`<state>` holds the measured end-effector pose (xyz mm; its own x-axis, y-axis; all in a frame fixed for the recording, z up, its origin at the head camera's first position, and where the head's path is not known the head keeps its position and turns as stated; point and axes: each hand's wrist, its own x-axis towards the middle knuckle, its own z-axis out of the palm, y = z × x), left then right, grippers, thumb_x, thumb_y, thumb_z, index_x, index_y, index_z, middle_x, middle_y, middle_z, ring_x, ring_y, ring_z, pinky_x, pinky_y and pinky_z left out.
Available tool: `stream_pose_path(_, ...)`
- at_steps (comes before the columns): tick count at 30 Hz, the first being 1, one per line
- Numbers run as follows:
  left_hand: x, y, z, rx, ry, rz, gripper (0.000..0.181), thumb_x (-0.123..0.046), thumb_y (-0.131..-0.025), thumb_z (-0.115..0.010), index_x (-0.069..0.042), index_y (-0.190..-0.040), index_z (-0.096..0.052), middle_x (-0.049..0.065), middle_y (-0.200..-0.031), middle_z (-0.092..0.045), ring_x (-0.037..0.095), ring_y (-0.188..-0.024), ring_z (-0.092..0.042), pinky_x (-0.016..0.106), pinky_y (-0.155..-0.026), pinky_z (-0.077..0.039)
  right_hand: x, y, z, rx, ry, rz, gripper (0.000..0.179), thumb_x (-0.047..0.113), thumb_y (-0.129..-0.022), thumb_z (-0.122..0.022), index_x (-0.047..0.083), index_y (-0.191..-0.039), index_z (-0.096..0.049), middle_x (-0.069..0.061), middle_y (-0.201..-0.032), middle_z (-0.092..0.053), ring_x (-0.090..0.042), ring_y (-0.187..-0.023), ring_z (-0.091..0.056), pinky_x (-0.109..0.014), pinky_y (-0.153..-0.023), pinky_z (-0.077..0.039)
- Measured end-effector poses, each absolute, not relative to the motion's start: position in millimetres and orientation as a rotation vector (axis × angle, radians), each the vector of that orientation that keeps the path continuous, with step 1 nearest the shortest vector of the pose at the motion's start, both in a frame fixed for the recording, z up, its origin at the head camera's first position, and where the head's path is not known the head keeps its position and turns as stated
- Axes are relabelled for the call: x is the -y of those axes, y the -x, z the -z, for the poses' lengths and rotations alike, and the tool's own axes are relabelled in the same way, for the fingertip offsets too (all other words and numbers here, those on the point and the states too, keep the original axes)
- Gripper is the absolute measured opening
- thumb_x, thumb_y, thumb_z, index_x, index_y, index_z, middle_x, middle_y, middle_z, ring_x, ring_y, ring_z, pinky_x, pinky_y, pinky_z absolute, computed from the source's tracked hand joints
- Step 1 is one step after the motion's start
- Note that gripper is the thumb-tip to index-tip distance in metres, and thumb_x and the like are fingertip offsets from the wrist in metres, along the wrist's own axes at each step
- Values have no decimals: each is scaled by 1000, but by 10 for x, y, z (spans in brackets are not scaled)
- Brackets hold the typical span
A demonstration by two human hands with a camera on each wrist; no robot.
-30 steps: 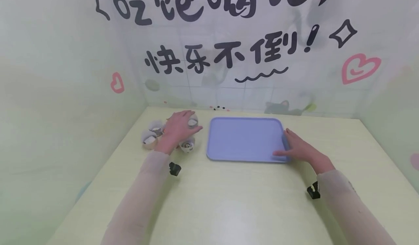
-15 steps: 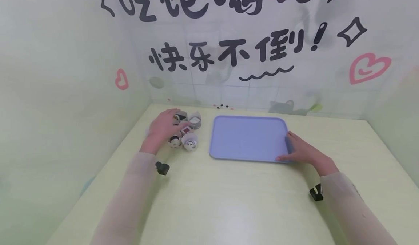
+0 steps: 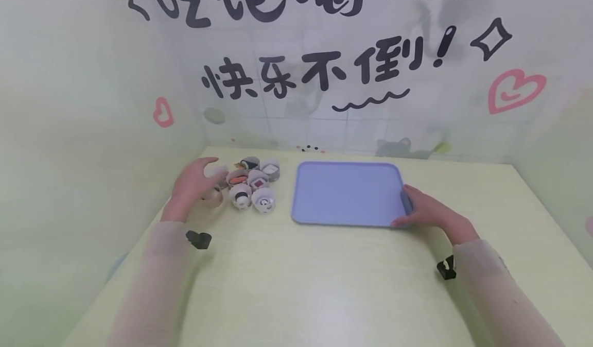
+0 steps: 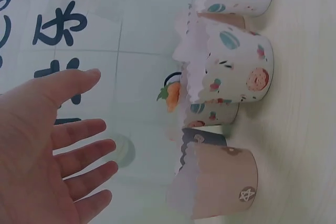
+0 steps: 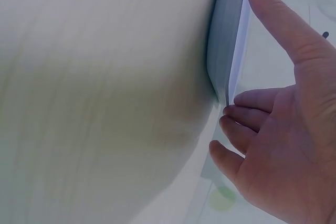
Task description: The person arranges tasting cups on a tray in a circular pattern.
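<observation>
My left hand (image 3: 189, 186) hovers at the left side of a cluster of paper baking cups, thumb and fingers spread and nothing held. A tan cup (image 4: 226, 179) stands closest to it, partly covered by the hand in the head view. The other cups hold small food-like pieces, among them a black-banded white one (image 3: 241, 198), an orange-red one (image 3: 238, 179) and a white one with a dark red square (image 3: 258, 183). My right hand (image 3: 425, 210) rests at the near right corner of a blue-purple tray (image 3: 347, 192), its extended thumb and fingers touching the rim.
All stands on a pale wooden table (image 3: 296, 280). A wall (image 3: 306, 131) with large printed writing rises behind it, and another wall (image 3: 79, 146) runs close along the left. A black wrist-worn piece (image 3: 199, 239) hangs below the left sleeve.
My left hand has drawn leftward across the cups, uncovering the middle ones. The right hand has stayed at the tray's corner, and the head view has shifted slightly.
</observation>
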<state>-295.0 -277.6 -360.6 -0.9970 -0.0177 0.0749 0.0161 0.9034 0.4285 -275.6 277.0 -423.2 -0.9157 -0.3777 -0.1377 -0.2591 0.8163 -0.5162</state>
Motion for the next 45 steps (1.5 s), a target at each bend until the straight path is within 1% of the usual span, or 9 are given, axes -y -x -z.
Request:
stream_pose_path(6, 3004, 2954, 3627, 2963, 22, 908, 69, -49, -98, -55, -4, -149, -42, 25, -155, -39, 46, -143, -35, 61, -116, -33, -2767, 2773, 4215, -2765, 472, 722, 125, 49, -74, -84, -20, -150, -12, -42, -157, -14, -56, -146, -16, -64, -120, -19)
stream_pose_path(13, 3227, 2949, 3769, 2920, -16, 1332, 72, -47, -100, -53, -1, -153, -34, 23, -159, -34, 45, -146, -32, 61, -121, -26, -2759, 2782, 4225, -2743, 445, 734, 125, 48, -75, -84, -19, -150, -11, -42, -157, -12, -57, -146, -15, -65, -120, -18)
stream_pose_path(17, 3326, 2920, 3883, 2903, -45, 1450, 74, -45, -101, -53, -1, -155, -28, 23, -161, -30, 45, -148, -28, 60, -121, -26, -2748, 2779, 4208, -2727, 445, 731, 124, 46, -75, -85, -21, -149, -10, -43, -156, -12, -57, -145, -14, -65, -120, -18)
stream_pose_path(23, 3414, 2833, 4027, 2956, -89, 1499, 79, -47, -101, -53, -3, -158, -20, 22, -163, -25, 45, -148, -27, 60, -121, -26, -2722, 2783, 4161, -2697, 435, 726, 124, 42, -74, -86, -22, -148, -10, -43, -156, -11, -58, -145, -13, -65, -120, -17)
stream_pose_path(25, 3429, 2807, 4067, 2979, -106, 1512, 80, -49, -101, -52, -4, -158, -19, 23, -163, -25, 45, -147, -30, 59, -121, -27, -2718, 2787, 4153, -2695, 436, 720, 123, 41, -75, -86, -22, -148, -10, -43, -156, -11, -57, -145, -13, -65, -120, -16)
stream_pose_path(29, 3434, 2790, 4134, 2996, -103, 1537, 83, -50, -100, -53, -3, -158, -18, 26, -160, -29, 44, -140, -41, 54, -118, -35, -2714, 2792, 4140, -2691, 424, 702, 122, 40, -75, -85, -22, -149, -9, -43, -156, -10, -57, -146, -12, -64, -121, -16)
stream_pose_path(31, 3437, 2793, 4160, 3007, -105, 1523, 84, -50, -99, -54, -2, -158, -19, 27, -159, -30, 45, -139, -43, 53, -116, -37, -2708, 2792, 4121, -2689, 421, 689, 122, 40, -76, -85, -22, -149, -9, -43, -156, -10, -57, -146, -12, -64, -121, -16)
stream_pose_path(40, 3391, 2845, 4262, 2986, -117, 1533, 88, -34, -96, -66, 3, -157, -15, 32, -159, -24, 49, -145, -30, 57, -117, -34, -2690, 2782, 4069, -2678, 412, 667, 121, 39, -77, -85, -22, -149, -9, -43, -156, -7, -57, -146, -10, -64, -121, -15)
stream_pose_path(45, 3348, 2845, 4265, 2975, -156, 1456, 90, -36, -94, -68, 7, -154, -19, 34, -156, -28, 49, -143, -35, 56, -114, -38, -2680, 2778, 4080, -2669, 406, 671, 121, 40, -77, -84, -22, -149, -8, -43, -156, -6, -57, -146, -9, -64, -121, -14)
